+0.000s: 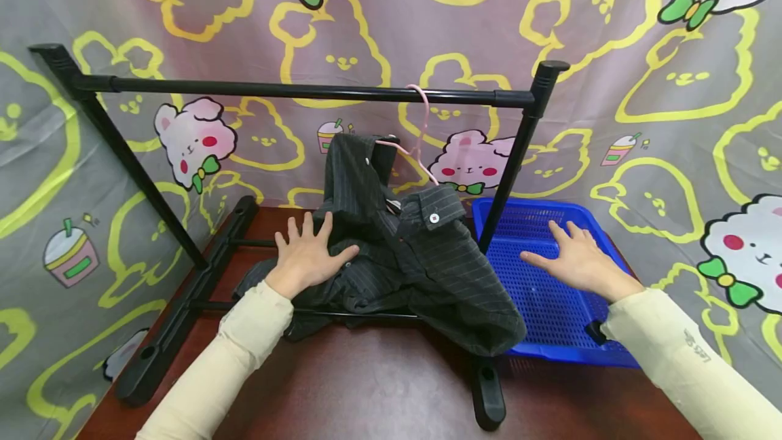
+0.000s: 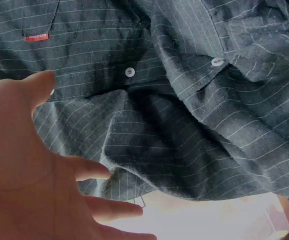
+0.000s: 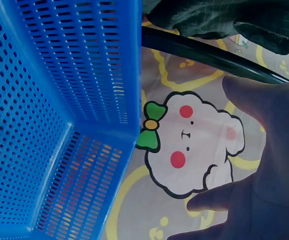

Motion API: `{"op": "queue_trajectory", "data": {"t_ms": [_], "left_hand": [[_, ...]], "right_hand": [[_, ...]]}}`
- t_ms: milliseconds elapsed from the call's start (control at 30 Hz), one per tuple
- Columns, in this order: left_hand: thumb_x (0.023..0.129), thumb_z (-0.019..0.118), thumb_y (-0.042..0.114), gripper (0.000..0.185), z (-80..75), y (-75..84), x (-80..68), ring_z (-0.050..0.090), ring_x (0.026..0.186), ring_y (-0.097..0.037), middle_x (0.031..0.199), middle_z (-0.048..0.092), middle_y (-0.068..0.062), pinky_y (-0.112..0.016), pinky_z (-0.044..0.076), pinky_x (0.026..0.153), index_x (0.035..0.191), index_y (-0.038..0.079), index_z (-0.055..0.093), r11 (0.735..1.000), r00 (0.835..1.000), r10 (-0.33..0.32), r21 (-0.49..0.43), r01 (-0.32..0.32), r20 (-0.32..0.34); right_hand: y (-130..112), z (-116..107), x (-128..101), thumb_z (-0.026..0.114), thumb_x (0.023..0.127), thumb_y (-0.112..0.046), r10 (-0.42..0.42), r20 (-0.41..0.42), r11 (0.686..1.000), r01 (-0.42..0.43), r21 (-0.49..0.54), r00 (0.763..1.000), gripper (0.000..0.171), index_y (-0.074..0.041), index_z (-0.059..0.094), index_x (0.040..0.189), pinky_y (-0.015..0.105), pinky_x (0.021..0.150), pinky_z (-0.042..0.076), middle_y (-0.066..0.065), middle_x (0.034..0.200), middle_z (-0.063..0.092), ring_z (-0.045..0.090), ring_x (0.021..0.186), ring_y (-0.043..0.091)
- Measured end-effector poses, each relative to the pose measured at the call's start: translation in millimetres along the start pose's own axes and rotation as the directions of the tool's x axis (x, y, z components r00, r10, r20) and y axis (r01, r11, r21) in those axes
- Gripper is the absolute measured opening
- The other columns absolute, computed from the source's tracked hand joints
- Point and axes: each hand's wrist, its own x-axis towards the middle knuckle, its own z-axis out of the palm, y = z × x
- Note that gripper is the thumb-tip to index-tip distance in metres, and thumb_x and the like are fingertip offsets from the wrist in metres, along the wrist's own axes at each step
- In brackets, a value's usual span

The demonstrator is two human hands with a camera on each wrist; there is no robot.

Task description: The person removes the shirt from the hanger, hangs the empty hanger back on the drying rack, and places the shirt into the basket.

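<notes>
With the left hand (image 1: 305, 255) resting flat on the dark striped shirt (image 1: 397, 257) that slumps half-off the pink hanger (image 1: 415, 134) beneath the black rail (image 1: 293, 91), and the right hand (image 1: 577, 260) spread, holding nothing, over the blue basket (image 1: 601, 352) beside that rail, the shirt may well slip free and pull the hanger down.

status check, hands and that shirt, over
Left hand open, flat on the dark pinstriped shirt. Right hand open over the blue perforated plastic basket. Shirt partly on pink hanger, draped across black rack's lower bar.
</notes>
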Motion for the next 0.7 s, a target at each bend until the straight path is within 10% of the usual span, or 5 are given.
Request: {"op": "queue_trajectory", "data": {"t_ms": [333,700], "left_hand": [[0.09,0.049,0.056,0.081,-3.6,2.3,0.2,0.037,0.123,-0.048,0.143,0.032,-0.029,-0.061,0.033,0.094,0.148,0.004,0.026,0.996,0.991,0.077,-0.03,-0.08,-0.112],[0.092,0.057,0.035,0.038,-4.4,3.4,1.1,0.061,0.079,-0.032,0.101,0.064,-0.015,-0.048,0.048,0.067,0.111,0.004,0.065,0.981,0.931,0.179,-0.018,-0.195,-0.317]], "right_hand": [[-5.5,0.6,-6.2,0.048,0.08,-0.073,-0.004,-0.034,1.0,0.004,0.015,0.999,0.107,0.01,0.023,0.143,0.07,0.091,0.026,0.041,0.139,0.023,0.025,0.123,0.06],[-15.9,0.3,-17.7,0.053,0.089,-0.056,-0.088,-0.102,0.994,0.094,0.057,0.991,0.073,0.008,0.051,0.123,0.056,0.076,0.047,0.03,0.114,0.057,0.057,0.099,0.044]]}}
